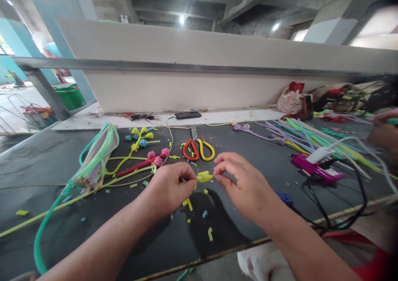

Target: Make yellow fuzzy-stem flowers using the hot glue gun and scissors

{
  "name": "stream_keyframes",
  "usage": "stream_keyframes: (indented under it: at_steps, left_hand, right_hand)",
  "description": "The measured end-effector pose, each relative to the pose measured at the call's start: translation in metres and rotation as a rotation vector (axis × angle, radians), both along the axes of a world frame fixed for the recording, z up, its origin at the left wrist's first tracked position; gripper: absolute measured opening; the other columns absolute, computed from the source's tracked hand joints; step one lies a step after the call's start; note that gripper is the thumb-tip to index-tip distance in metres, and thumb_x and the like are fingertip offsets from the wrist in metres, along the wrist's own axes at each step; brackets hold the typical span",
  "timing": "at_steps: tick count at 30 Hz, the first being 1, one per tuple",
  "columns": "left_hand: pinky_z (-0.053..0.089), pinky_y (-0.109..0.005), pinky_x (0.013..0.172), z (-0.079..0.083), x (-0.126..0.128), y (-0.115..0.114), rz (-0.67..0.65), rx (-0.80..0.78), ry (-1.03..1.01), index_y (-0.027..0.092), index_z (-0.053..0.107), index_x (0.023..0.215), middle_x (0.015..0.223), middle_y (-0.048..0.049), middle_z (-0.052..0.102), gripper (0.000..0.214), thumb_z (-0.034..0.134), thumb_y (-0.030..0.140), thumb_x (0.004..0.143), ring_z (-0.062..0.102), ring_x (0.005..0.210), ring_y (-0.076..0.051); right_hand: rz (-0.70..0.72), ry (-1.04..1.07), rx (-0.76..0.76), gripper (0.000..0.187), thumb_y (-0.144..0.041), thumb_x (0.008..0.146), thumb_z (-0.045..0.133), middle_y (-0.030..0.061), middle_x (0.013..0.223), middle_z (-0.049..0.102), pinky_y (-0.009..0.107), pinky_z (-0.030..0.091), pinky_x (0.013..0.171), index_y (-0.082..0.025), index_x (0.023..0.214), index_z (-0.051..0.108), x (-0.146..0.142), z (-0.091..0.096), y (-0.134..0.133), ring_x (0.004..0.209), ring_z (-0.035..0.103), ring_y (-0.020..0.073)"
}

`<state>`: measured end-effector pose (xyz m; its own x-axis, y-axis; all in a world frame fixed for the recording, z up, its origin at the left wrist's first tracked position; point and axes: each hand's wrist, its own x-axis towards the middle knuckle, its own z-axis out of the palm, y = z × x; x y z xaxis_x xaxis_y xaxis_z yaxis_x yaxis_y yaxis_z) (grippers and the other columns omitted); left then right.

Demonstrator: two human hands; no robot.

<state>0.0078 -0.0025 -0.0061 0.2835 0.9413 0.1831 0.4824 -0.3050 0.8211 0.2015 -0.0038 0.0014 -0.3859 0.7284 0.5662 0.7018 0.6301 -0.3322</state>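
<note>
Scissors mid-table, behind both hands. Bundled tubes toward the left edge, loose tubes fanned toward the right (bag at the far right corner). Phone along the far edge.

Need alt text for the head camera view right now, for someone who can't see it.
Both hands, left hand and right hand, pinch a small yellow straw piece between them above a dark table. Behind it lie red-and-yellow scissors; straw flowers sit to the left and long colored straws to the right.
</note>
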Motion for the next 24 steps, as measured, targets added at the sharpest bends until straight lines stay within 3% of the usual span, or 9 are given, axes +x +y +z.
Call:
stream_keyframes:
  at_steps: [6, 24]
  left_hand:
    - [0.034, -0.02, 0.053, -0.0036, -0.0008, 0.0, -0.024, 0.084, 0.041, 0.018, 0.062, 0.066, 0.058, 0.0027, 0.058, 0.01, 0.055, 0.019, 0.073, 0.048, 0.054, -0.011]
    - [0.035, -0.021, 0.055, -0.0012, -0.0011, -0.0008, -0.003, 0.048, 0.078, 0.018, 0.063, 0.065, 0.06, 0.0027, 0.06, 0.011, 0.058, 0.023, 0.074, 0.049, 0.056, -0.011]
  right_hand:
    - [0.02, -0.118, 0.017, 0.016, -0.008, 0.085, 0.048, 0.0081, 0.095, 0.059, 0.036, 0.044, 0.079, -0.018, 0.075, 0.054, -0.0086, -0.0023, -0.0044, 0.09, 0.058, 0.0198]
    - [-0.01, -0.17, 0.021, 0.015, -0.008, 0.084, 0.05, 0.0065, 0.094, 0.06, 0.034, 0.039, 0.077, -0.018, 0.074, 0.056, -0.0107, -0.0021, -0.004, 0.086, 0.057, 0.0189]
